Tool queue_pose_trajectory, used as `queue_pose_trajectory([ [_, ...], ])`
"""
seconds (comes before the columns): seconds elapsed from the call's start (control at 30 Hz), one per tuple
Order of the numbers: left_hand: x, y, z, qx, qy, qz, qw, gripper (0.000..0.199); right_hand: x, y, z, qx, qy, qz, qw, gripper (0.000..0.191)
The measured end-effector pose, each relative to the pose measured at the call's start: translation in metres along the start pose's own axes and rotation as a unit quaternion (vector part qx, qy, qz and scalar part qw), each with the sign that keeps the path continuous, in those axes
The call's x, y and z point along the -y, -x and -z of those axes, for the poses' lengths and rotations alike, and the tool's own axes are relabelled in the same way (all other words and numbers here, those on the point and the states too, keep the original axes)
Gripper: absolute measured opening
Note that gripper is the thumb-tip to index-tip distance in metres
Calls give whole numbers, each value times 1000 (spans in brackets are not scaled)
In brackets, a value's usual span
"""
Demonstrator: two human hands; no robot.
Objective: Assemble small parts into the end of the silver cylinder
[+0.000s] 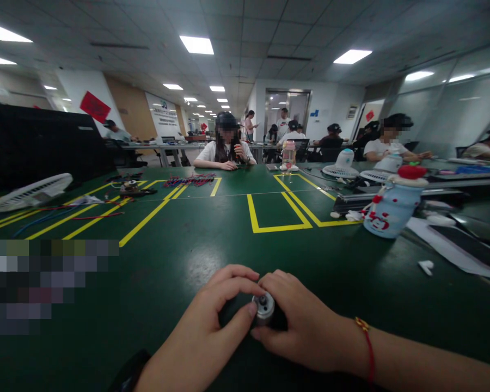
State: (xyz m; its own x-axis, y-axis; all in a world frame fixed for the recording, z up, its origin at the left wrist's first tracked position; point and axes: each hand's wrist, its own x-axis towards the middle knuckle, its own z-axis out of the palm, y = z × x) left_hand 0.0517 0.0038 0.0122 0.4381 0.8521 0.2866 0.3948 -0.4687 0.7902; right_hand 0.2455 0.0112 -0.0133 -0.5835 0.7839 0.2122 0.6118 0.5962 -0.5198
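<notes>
A small silver cylinder that looks like an electric motor (263, 308) stands upright at the near middle of the green table. Its round metal top faces up and shows a dark shaft or small part in the centre. My right hand (306, 316) is wrapped around its right side, with the thumb at the near edge. From the left, the thumb and forefinger of my left hand (218, 307) press on the top rim beside the shaft. The motor's lower part is largely hidden by my fingers.
A light-blue bottle (394, 204) with a red top stands on the right, near a white earbud (426, 267) and paper under a dark phone-like slab (469, 247). Wires (191, 180) and a white fan (30, 193) lie left. A person (225, 144) sits opposite.
</notes>
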Motion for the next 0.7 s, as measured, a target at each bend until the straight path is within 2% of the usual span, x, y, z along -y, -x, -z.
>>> queue_pose_trajectory([
  [0.7,-3,-3,-3,2,2,-2,1000,20,-2,0,-2,-9,2,11,1000,27],
])
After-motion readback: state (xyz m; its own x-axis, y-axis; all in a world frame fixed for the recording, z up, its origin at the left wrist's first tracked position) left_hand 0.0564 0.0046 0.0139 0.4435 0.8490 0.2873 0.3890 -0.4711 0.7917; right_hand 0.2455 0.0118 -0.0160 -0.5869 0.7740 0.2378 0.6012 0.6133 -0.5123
